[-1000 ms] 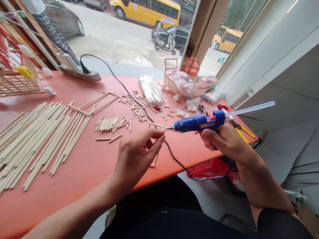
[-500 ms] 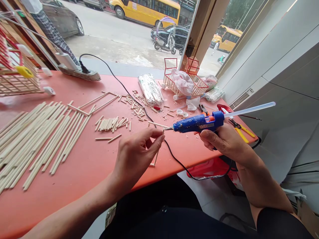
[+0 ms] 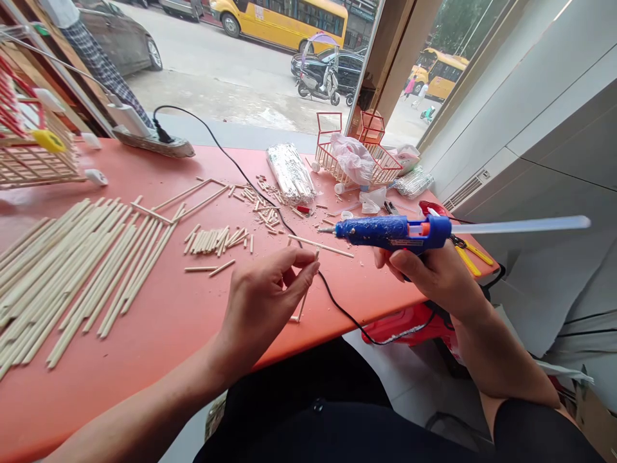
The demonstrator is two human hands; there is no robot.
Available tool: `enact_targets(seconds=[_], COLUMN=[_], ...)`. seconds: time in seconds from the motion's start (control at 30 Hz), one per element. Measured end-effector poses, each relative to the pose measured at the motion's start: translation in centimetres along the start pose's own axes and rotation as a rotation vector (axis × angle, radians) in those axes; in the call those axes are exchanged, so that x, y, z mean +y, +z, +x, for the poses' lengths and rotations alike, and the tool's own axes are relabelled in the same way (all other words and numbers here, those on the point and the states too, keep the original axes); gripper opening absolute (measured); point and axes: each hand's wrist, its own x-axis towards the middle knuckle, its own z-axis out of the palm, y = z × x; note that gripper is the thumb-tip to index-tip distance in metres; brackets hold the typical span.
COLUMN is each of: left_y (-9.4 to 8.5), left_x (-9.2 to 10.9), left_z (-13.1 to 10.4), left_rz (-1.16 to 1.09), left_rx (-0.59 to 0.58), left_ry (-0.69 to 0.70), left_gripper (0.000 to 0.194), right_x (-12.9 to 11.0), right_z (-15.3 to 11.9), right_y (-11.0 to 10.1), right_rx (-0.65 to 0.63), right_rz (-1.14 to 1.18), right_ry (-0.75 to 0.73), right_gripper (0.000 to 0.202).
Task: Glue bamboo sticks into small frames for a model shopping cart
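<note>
My left hand (image 3: 270, 296) pinches the upper end of a thin wooden stick (image 3: 303, 301) between thumb and fingertips, over the table's front edge. The stick slants down to a short piece at its lower end. Just beyond my fingertips lies another wooden stick (image 3: 332, 247). My right hand (image 3: 429, 273) is wrapped round the handle of a blue glue gun (image 3: 376, 230), with a long clear glue stick (image 3: 525, 226) poking out of its back. The nozzle points left, above and slightly right of my left fingertips, apart from the held stick.
Long wooden sticks (image 3: 72, 270) cover the left of the red table (image 3: 193, 341). Short pieces (image 3: 209, 241) lie mid-table. Behind are a foil-like bag (image 3: 290, 172), a small stick basket (image 3: 385, 166) and a power strip (image 3: 154, 143). Yellow-handled pliers (image 3: 470, 257) lie right; a black cord crosses the table.
The glue gun in my right hand has lifted and turned more level, its nozzle leaving the tip of the held stick. My left hand has stayed almost still.
</note>
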Motion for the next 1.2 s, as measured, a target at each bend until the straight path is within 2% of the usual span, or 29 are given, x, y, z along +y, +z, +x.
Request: enact_targets(seconds=[0.1,0.2,0.3,0.43,0.6,0.73,0.87,0.97,1.1,1.2], left_y=[0.1,0.1,0.0,-0.2,-0.4,-0.2,0.0,0.0,0.0,0.0], left_x=[-0.1,-0.1,-0.1,-0.2,-0.3,-0.5,-0.7,-0.7,-0.5,-0.4], left_z=[0.0,0.0,0.1,0.0,-0.1,-0.3,-0.2,-0.1,0.1,0.2], left_rz=[0.001,0.010,0.014,0.030,0.031,0.024,0.039,0.050,0.047,0.044], left_rx=[0.010,0.028,0.041,0.062,0.073,0.070,0.070,0.067,0.069,0.061], left_ry=[0.022,0.047,0.058,0.039,0.015,-0.004,-0.017,-0.012,0.023,0.031], left_gripper=[0.007,0.006,0.006,0.006,0.005,0.005,0.006,0.005,0.005,0.005], right_x=[0.4,1.5,3.5,7.8,13.1,16.0,17.0,16.9,16.6,15.3], right_z=[-0.1,-0.2,-0.4,-1.5,-4.1,-5.6,-5.5,-5.1,-5.1,-4.9], right_y=[0.4,0.5,0.1,-1.3,-3.2,-3.5,-2.2,-0.9,-0.6,-1.2], right_rx=[0.139,0.209,0.247,0.303,0.406,0.380,0.313,0.247,0.182,0.209], right_rz=[-0.227,-0.405,-0.516,-0.635,-0.811,-0.942,-1.068,-1.090,-1.013,-0.901], right_ry=[-0.159,-0.306,-0.352,-0.242,-0.039,0.105,0.256,0.291,0.334,0.279], right_gripper=[0.036,0.036,0.038,0.033,0.044,0.046,0.046,0.048,0.058,0.050])
